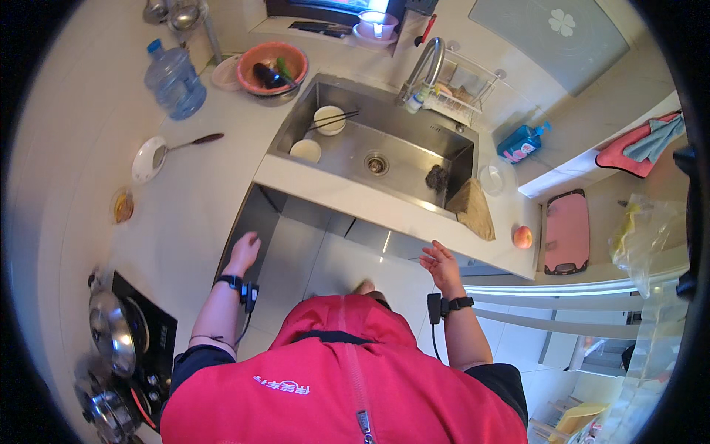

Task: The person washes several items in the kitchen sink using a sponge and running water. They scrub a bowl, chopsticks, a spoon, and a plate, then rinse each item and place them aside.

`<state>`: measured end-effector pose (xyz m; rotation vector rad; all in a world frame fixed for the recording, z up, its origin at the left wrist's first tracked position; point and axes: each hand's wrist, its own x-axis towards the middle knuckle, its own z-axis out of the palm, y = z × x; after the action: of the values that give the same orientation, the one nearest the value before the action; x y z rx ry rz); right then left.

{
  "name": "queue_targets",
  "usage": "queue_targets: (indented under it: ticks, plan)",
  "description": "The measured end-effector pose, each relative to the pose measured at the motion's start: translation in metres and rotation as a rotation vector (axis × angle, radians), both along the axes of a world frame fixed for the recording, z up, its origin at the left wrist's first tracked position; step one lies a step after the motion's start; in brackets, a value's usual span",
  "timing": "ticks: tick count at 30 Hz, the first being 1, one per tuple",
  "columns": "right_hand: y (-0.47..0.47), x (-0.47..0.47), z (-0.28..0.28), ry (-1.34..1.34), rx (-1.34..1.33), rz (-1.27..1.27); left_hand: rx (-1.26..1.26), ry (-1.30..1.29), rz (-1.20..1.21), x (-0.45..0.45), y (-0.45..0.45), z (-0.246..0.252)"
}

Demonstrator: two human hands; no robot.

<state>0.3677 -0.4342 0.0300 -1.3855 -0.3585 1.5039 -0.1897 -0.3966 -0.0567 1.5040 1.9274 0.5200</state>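
Note:
My left hand [244, 254] hangs in the air beside the counter's left inner edge. Its fingers are curled under and partly hidden, and I see no object in it. My right hand [442, 267] is raised in front of the counter, empty, with its fingers apart. Before me lies a stainless steel sink [355, 147] holding two white bowls, one bowl [329, 120] with dark chopsticks [338, 119] across it and the other bowl [305, 151] nearer. A dark scouring pad [436, 178] rests at the sink's right end. A brown cloth [475, 211] drapes over the front rim nearest my right hand.
Left: water jug [176, 83], orange basin [299, 62] with an eggplant [268, 76], plate [143, 166] with a slotted turner [194, 141], stove [161, 333] with lidded pan [113, 333]. Right: blue soap bottle [520, 144], apple [522, 237], pink cutting board [567, 233]. A faucet [432, 61] arches above.

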Motion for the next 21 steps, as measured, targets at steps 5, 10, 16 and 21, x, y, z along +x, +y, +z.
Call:
queue_targets:
  ticks: [5, 10, 16, 21]
  plan:
    - [0.091, 0.002, -0.014, 0.053, 0.017, 0.067, 0.310, 0.008, -0.317, 0.107, 0.166, 0.088]
    - [0.198, 0.015, -0.019, 0.152, 0.046, 0.230, 0.407, 0.249, -0.540, 0.193, 0.268, 0.141]
    - [0.288, 0.013, -0.001, 0.172, 0.033, 0.356, 0.488, 0.414, -0.799, 0.258, 0.381, 0.165]
    - [0.313, 0.003, -0.007, 0.170, -0.003, 0.311, 0.717, 0.608, -1.081, 0.308, 0.480, 0.136]
